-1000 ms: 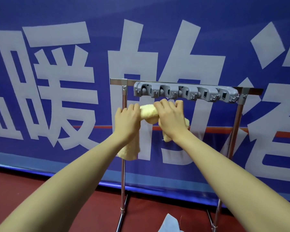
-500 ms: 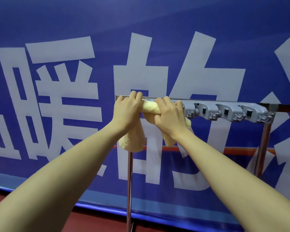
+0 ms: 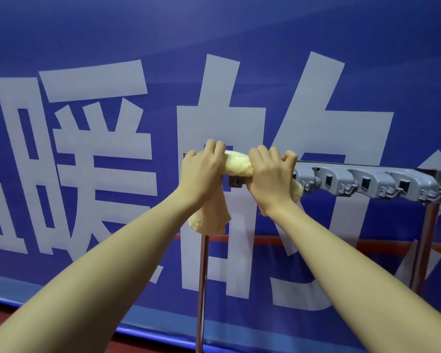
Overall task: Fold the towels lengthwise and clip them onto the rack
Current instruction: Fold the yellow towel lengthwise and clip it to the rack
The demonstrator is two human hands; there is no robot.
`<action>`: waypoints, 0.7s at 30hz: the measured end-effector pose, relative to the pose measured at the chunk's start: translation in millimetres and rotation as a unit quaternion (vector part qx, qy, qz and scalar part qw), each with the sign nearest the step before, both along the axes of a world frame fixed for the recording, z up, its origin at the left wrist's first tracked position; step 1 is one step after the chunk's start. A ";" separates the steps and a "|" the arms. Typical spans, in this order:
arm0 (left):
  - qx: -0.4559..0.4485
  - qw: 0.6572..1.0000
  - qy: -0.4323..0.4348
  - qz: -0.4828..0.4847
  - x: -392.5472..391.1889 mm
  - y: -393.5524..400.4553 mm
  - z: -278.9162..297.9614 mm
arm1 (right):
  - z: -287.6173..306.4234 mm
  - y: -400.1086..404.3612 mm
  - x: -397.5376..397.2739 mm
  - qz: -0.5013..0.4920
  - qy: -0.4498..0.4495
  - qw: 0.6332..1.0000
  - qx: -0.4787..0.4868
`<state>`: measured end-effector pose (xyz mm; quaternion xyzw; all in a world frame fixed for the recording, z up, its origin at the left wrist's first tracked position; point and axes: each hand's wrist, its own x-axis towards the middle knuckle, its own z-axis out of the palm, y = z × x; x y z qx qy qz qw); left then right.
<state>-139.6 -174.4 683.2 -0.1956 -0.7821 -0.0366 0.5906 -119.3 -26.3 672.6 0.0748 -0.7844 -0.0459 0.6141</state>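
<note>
i take the rack [image 3: 239,180] as my landmark: a metal frame in front of a blue banner [image 3: 112,34], with a grey clip rail [image 3: 367,182] running along its top bar to the right end. the visible clip slots on that rail hold nothing; the one nearest the hands is hidden behind them, so i cannot tell what is in it.

the yellow towel [image 3: 237,163] sits at the left end of the rack's top bar, bunched into a roll, with one tail hanging down beside the left post and another behind the right wrist.

my left hand [image 3: 201,171] grips the roll at the rack's left corner, fingers curled over its top. my right hand [image 3: 270,171] grips the other end, fingers wrapped tight, right against the first clip.

to do this step well, i judge the roll should stay taut and narrow between both hands, then go squarely into the first clip, so no loose fold bulges out and slips free.
</note>
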 end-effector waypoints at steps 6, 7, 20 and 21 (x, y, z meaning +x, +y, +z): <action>-0.008 0.999 -0.054 0.002 -4.0 6.8 -28.5 | -27.0 0.3 -4.4 -0.049 -0.079 0.995 0.027; -0.009 0.998 -0.064 0.001 -6.2 7.6 -34.6 | -32.5 -0.6 -3.8 -0.054 -0.088 0.994 0.029; -0.052 0.974 -0.211 -0.070 6.4 6.2 -22.6 | -55.8 -10.6 19.5 0.095 -0.246 0.959 -0.101; -0.053 0.973 -0.215 -0.070 8.2 6.0 -23.0 | -57.0 -10.1 21.7 0.094 -0.260 0.955 -0.108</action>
